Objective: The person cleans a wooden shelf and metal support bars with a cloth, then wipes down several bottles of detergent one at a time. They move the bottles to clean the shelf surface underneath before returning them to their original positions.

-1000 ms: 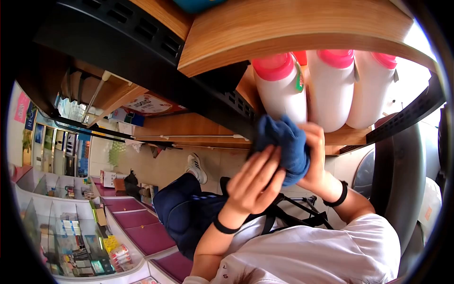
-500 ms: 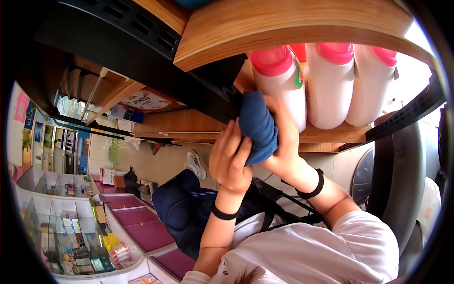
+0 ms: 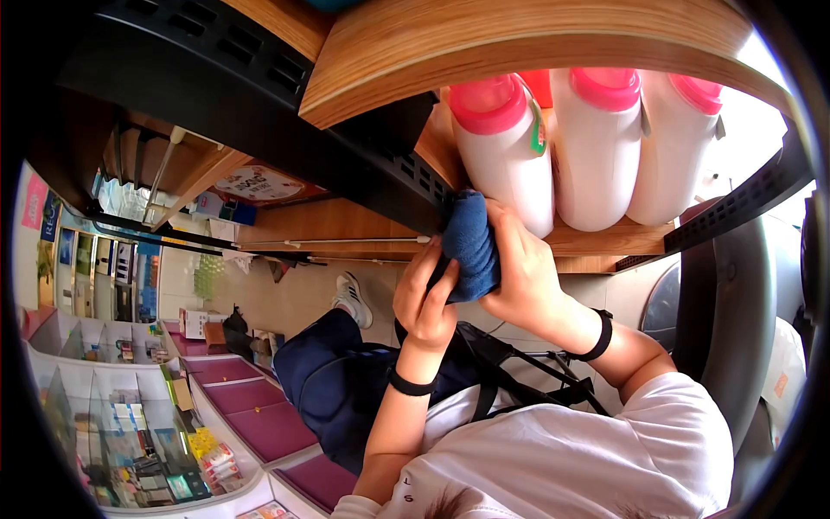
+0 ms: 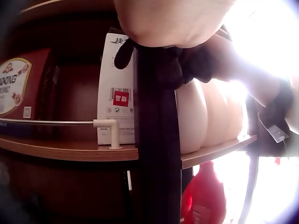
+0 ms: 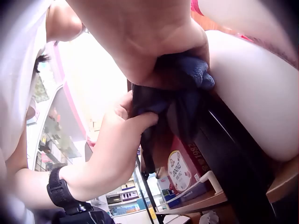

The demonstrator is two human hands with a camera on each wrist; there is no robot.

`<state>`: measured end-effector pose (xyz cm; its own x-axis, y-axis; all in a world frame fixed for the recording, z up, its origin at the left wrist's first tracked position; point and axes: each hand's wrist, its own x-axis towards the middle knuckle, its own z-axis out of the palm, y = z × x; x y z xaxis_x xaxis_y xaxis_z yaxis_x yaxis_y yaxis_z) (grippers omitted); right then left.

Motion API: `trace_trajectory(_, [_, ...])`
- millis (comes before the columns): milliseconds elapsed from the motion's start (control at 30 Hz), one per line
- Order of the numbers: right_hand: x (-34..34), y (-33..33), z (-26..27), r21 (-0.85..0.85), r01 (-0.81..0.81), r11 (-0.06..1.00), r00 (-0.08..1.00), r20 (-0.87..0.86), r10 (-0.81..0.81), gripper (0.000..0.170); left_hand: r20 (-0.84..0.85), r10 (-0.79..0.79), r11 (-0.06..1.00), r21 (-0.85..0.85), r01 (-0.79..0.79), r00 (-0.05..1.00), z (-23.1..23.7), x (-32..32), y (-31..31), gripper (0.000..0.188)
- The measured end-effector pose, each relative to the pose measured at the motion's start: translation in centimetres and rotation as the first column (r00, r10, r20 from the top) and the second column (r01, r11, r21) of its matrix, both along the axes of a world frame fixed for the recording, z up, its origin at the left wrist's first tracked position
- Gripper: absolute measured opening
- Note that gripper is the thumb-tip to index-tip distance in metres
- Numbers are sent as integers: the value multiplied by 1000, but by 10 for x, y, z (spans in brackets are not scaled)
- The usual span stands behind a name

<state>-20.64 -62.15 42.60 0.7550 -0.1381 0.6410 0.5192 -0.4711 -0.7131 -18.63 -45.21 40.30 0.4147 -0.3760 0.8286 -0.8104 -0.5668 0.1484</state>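
Observation:
A folded blue cloth [image 3: 471,249] lies between both hands against the black shelf post [image 3: 402,177] in the head view. My right hand [image 3: 526,270] grips it from the right side, fingers bent around it. My left hand [image 3: 424,298] holds its left edge, thumb and fingers bent on the cloth. In the right wrist view the bunched cloth [image 5: 198,74] shows beneath the right hand [image 5: 149,42], touching the post. The left wrist view has the left hand [image 4: 173,18] close up at the post [image 4: 156,140], its fingertips hidden.
White bottles with pink caps [image 3: 605,156] stand on the wooden shelf right of the post. A white box [image 4: 114,88] and a red box [image 4: 28,88] are on the shelf left of it. Below the shelf is a red bottle [image 4: 205,196]. Glass counters [image 3: 130,432] stand lower left.
Since one second ago, both hands and the cloth have moved left onto the post. Over the last half second the cloth has shifted slightly, and the right hand's fingers have changed their hold.

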Motion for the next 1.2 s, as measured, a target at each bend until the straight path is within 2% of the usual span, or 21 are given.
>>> trace_trajectory(133, [-1,-2,-1,5,-38,999,998,-39,38,64,11,-2,1000,-16,2,1000,6,-1,-2,39])
trace_trajectory(200, [-6,-4,2,58,-84,995,993,-76,89,63,-26,16,998,64,-15,1000,21,-6,-1,38])
trace_trajectory(300, [-8,-11,2,185,-199,962,968,-116,222,67,70,6,971,236,-23,998,63,-18,-3,35])
trace_trajectory(333, [-9,-10,6,173,-190,966,978,-57,203,68,172,-7,964,262,-39,985,69,-18,-3,32])
trace_trajectory(433, [-12,-11,35,84,-118,989,981,161,104,70,285,53,933,327,-149,957,109,-42,-2,25])
trace_trajectory(500, [-9,-10,55,-52,59,997,976,214,-46,68,421,79,941,267,-207,903,125,-51,-4,24])
trace_trajectory(533, [-8,-9,59,-151,120,981,985,142,-98,67,508,122,935,230,-271,852,126,-52,-2,23])
trace_trajectory(567, [-1,-7,60,-184,84,979,987,150,-57,67,484,136,882,338,-328,864,133,-59,4,19])
trace_trajectory(633, [17,4,50,-155,118,981,980,177,-90,68,470,165,896,296,-331,867,132,-41,9,23])
trace_trajectory(667, [21,9,46,-264,159,951,971,217,-102,71,444,162,926,240,-292,881,122,-26,11,29])
trace_trajectory(700, [23,18,36,-113,132,985,969,223,-105,71,383,135,973,125,-196,914,109,-13,9,32])
trace_trajectory(767, [23,32,40,158,33,987,986,157,-58,70,347,175,982,11,-190,921,79,-2,8,36])
trace_trajectory(800, [23,31,38,119,7,993,987,159,-26,70,308,155,986,14,-168,938,72,-2,9,39])
trace_trajectory(833, [20,29,34,76,49,996,989,134,-59,69,263,133,990,15,-142,956,65,-4,9,41])
trace_trajectory(900, [11,22,22,-19,64,998,992,112,-61,67,235,202,979,-46,-197,951,50,-8,4,42])
trace_trajectory(967, [9,22,8,-97,149,984,987,70,-142,65,135,109,994,-6,-109,985,38,-4,6,40])
trace_trajectory(1033, [5,19,-3,-130,94,987,995,28,-92,65,109,162,986,-46,-158,981,25,-5,6,38])
trace_trajectory(1100, [2,16,-18,-168,140,976,990,29,-137,70,46,126,992,16,-126,991,17,-4,12,37])
trace_trajectory(1133, [1,13,-25,-216,130,968,991,5,-132,81,49,131,991,5,-131,990,17,-5,14,37])
trace_trajectory(1167, [1,15,-32,-219,127,968,992,12,-127,81,28,120,992,33,-121,992,18,-6,16,36])
trace_trajectory(1200, [3,17,-38,-255,186,949,982,39,-182,85,7,109,992,61,-109,994,20,-5,19,35])
